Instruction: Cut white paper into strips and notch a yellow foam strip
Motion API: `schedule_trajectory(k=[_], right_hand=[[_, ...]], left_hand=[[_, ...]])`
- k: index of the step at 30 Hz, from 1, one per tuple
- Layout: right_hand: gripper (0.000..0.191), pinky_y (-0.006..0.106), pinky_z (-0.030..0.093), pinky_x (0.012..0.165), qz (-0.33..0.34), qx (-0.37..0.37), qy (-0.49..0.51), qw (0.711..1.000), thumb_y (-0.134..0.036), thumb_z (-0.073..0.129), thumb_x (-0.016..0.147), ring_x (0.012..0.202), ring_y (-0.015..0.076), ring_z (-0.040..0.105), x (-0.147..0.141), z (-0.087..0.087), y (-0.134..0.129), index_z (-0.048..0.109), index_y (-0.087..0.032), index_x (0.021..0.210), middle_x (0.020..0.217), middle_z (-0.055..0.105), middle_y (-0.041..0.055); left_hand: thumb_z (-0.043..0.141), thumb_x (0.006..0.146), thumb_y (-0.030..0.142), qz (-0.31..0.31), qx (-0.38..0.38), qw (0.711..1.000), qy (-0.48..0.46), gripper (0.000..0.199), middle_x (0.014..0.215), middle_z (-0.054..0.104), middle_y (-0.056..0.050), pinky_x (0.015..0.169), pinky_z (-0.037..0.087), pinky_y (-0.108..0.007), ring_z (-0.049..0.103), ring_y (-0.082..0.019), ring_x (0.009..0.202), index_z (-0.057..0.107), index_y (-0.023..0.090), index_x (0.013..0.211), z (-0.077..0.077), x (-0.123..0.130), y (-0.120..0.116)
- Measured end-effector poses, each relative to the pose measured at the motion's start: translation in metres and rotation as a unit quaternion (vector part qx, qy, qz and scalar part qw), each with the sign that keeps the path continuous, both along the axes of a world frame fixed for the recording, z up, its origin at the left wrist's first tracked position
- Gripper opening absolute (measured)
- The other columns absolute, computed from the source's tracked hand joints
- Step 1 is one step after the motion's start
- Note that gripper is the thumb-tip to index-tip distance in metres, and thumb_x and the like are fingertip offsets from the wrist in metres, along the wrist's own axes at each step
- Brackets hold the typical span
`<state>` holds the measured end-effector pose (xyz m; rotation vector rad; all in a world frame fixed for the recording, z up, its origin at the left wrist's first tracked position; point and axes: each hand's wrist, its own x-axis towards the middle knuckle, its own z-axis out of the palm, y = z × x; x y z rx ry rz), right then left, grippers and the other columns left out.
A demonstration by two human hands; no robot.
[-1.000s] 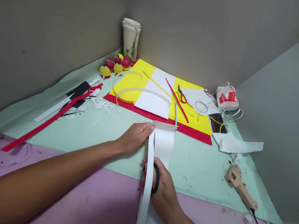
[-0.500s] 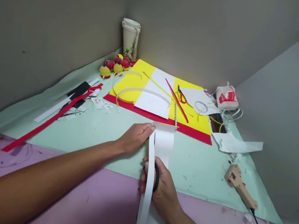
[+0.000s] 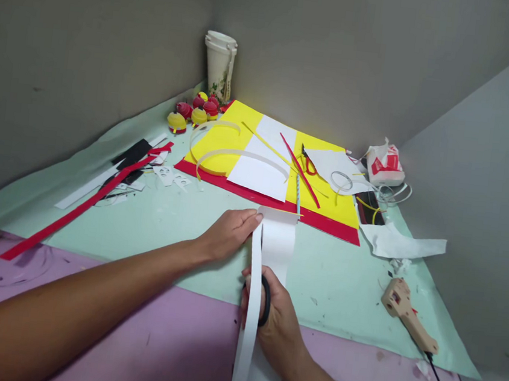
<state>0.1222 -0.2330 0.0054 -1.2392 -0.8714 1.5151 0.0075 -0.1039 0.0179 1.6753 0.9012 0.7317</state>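
My left hand (image 3: 232, 230) pinches the far end of a long white sheet (image 3: 279, 241), at its left corner. A narrow white strip (image 3: 250, 317) runs along the sheet's left side toward me, parted from the rest by a cut. My right hand (image 3: 275, 314) is closed round scissors, of which a black handle loop (image 3: 265, 301) shows beside the strip. The blades are mostly hidden behind the strip and sheet. The sheet's near end hangs down past the bottom of the view.
Yellow, white and red sheets (image 3: 343, 209) lie ahead with strips and orange-handled pliers (image 3: 308, 161) on top. A beige glue gun (image 3: 409, 316) with a cord is at right. Red strip (image 3: 84, 206) and black scraps lie left. Behind stand small red-yellow lanterns (image 3: 199, 117) and a white cup (image 3: 220, 62).
The view has shifted very slightly. Both hands, the scissors and the white sheet keep nearly the same positions.
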Motion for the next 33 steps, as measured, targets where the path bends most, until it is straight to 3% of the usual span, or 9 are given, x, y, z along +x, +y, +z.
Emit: schedule_trajectory(k=[9, 22, 28, 33], right_hand=[[0.024, 0.023, 0.039, 0.047, -0.010, 0.003, -0.017, 1.000, -0.043, 0.064, 0.083, 0.052, 0.0122, 0.042, -0.0007, 0.0044, 0.0007, 0.061, -0.023, 0.094, 0.060, 0.045, -0.0052], [0.019, 0.021, 0.033, 0.044, -0.009, -0.045, 0.004, 0.999, -0.035, 0.066, 0.081, 0.051, 0.0102, 0.038, -0.0001, 0.0010, 0.0025, 0.059, -0.023, 0.095, 0.063, 0.044, -0.0062], [0.014, 0.020, 0.031, 0.044, -0.011, -0.037, -0.001, 0.999, -0.031, 0.063, 0.083, 0.052, 0.0093, 0.035, 0.0002, 0.0046, 0.0045, 0.059, -0.023, 0.094, 0.063, 0.042, -0.0067], [0.018, 0.021, 0.033, 0.045, -0.011, -0.009, -0.028, 1.000, -0.038, 0.064, 0.084, 0.052, 0.0099, 0.037, 0.0018, 0.0026, 0.0037, 0.061, -0.022, 0.092, 0.064, 0.046, -0.0052]], left_hand=[[0.035, 0.093, 0.044, -0.001, 0.003, 1.000, 0.003, 0.038, 0.059, 0.036, 0.004, 0.054, 0.030, -0.026, 0.035, -0.012, 0.056, 0.036, 0.020, 0.064, -0.0001, 0.0001, 0.0002], [0.035, 0.093, 0.044, 0.001, 0.010, 1.000, 0.004, 0.038, 0.059, 0.035, 0.004, 0.054, 0.030, -0.027, 0.035, -0.012, 0.056, 0.035, 0.020, 0.063, 0.0005, 0.0004, -0.0005], [0.035, 0.094, 0.044, -0.005, 0.000, 1.000, 0.003, 0.038, 0.059, 0.035, 0.004, 0.054, 0.029, -0.026, 0.034, -0.012, 0.056, 0.035, 0.020, 0.064, -0.0011, -0.0002, 0.0004], [0.035, 0.094, 0.044, -0.008, -0.002, 1.000, 0.001, 0.039, 0.059, 0.035, 0.004, 0.055, 0.028, -0.026, 0.034, -0.012, 0.056, 0.035, 0.020, 0.064, -0.0016, -0.0005, 0.0005]])
